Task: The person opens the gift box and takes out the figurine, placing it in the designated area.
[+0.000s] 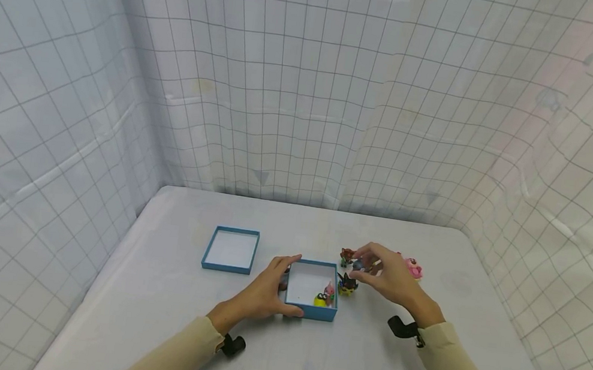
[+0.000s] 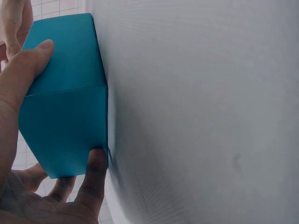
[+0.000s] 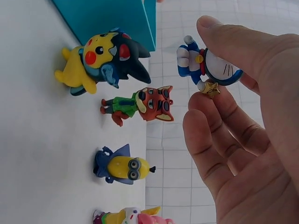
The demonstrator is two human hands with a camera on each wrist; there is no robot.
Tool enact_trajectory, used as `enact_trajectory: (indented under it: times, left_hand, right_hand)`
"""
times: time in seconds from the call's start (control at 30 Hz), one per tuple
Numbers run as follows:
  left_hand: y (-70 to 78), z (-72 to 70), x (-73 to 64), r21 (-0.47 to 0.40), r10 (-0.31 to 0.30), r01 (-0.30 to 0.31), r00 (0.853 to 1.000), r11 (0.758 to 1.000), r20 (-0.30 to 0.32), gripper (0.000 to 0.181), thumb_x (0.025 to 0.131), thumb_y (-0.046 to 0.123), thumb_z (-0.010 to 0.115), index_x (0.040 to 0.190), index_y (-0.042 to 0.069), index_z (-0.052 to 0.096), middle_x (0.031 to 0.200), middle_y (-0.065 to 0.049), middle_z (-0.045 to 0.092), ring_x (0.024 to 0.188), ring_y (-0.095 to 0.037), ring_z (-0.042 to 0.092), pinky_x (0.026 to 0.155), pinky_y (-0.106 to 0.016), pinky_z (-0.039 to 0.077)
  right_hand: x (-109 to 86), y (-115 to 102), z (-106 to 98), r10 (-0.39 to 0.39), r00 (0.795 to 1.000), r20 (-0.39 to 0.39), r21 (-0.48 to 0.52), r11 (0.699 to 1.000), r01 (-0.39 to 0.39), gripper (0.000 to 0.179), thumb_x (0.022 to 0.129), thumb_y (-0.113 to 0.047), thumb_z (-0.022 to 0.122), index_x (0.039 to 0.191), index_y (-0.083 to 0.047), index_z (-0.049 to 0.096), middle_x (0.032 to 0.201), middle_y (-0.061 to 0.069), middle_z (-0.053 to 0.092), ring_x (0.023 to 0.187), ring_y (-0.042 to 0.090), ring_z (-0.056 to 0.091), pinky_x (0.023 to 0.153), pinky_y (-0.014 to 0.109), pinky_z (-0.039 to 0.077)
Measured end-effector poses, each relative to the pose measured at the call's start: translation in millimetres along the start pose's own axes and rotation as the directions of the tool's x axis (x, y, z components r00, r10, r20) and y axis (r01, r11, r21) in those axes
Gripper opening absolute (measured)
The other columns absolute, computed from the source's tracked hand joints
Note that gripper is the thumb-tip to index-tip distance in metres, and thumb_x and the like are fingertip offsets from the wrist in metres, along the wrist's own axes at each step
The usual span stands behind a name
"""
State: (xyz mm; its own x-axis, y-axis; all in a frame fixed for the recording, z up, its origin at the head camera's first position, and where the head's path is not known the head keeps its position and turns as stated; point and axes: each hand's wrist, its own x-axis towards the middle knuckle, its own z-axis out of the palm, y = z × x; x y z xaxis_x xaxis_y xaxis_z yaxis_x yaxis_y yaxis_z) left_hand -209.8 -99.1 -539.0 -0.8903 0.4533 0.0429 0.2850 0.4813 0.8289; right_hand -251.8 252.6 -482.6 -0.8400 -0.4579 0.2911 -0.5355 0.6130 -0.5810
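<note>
My left hand [image 1: 262, 293] grips an open blue box [image 1: 318, 313], with the thumb on its front wall and the fingers spread along its left side and back corner. In the box's right front corner lie a yellow figurine [image 1: 320, 300] and a pink one [image 1: 330, 292]. My right hand [image 1: 394, 275] pinches a small blue-and-white cat figurine [image 3: 189, 63] by the head, between thumb and fingers, beyond the box's right side. Beside the box stands a yellow figurine in a dark hood [image 3: 96, 58]. Near it are a fox figurine [image 3: 149, 103] and a yellow goggled figurine [image 3: 124, 166].
A shallow blue-rimmed lid [image 1: 226, 268], white inside, lies on the white table [image 1: 166, 292] left of the box. Right of my right hand sits a pink figurine [image 1: 414, 268]. Grid-patterned white curtains [image 1: 292, 118] surround the table's back and sides.
</note>
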Motion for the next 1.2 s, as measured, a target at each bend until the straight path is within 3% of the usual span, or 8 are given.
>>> enact_trajectory:
  times: [0.37,0.73,1.2]
  left_hand:
    - [-0.8,0.2,-0.2,-0.007,0.001,-0.001,1.0,1.0,-0.004,0.125,0.088,0.03,0.107,0.185,0.013,0.03,0.18,-0.022,0.04,0.145,-0.041,0.068,0.118,-0.054,0.065]
    - [-1.0,0.7,0.1,-0.009,-0.001,0.001,1.0,1.0,-0.009,0.125,0.088,0.029,0.107,0.185,0.014,0.03,0.18,-0.022,0.04,0.147,-0.042,0.067,0.119,-0.054,0.065]
    - [-0.9,2.2,0.2,-0.011,-0.012,0.012,1.0,1.0,-0.008,0.126,0.087,0.028,0.108,0.184,0.013,0.03,0.18,-0.022,0.04,0.152,-0.041,0.063,0.119,-0.053,0.064]
  right_hand:
    - [-9.5,11.2,-1.6,0.016,1.0,-0.026,-0.035,0.999,-0.017,0.033,0.096,-0.024,0.1,0.121,-0.018,0.078,0.102,-0.005,0.077,0.091,0.009,0.069,0.08,0.026,0.066]
    - [-17.4,20.7,-6.0,0.081,0.997,0.003,0.027,0.996,-0.081,0.034,0.096,-0.023,0.099,0.122,-0.017,0.077,0.11,-0.001,0.082,0.084,0.004,0.073,0.076,0.024,0.064]
    - [-32.7,34.1,-5.6,0.146,0.989,0.024,0.037,0.988,-0.147,0.032,0.097,-0.021,0.098,0.12,-0.015,0.077,0.116,0.003,0.083,0.085,0.003,0.074,0.073,0.023,0.061]
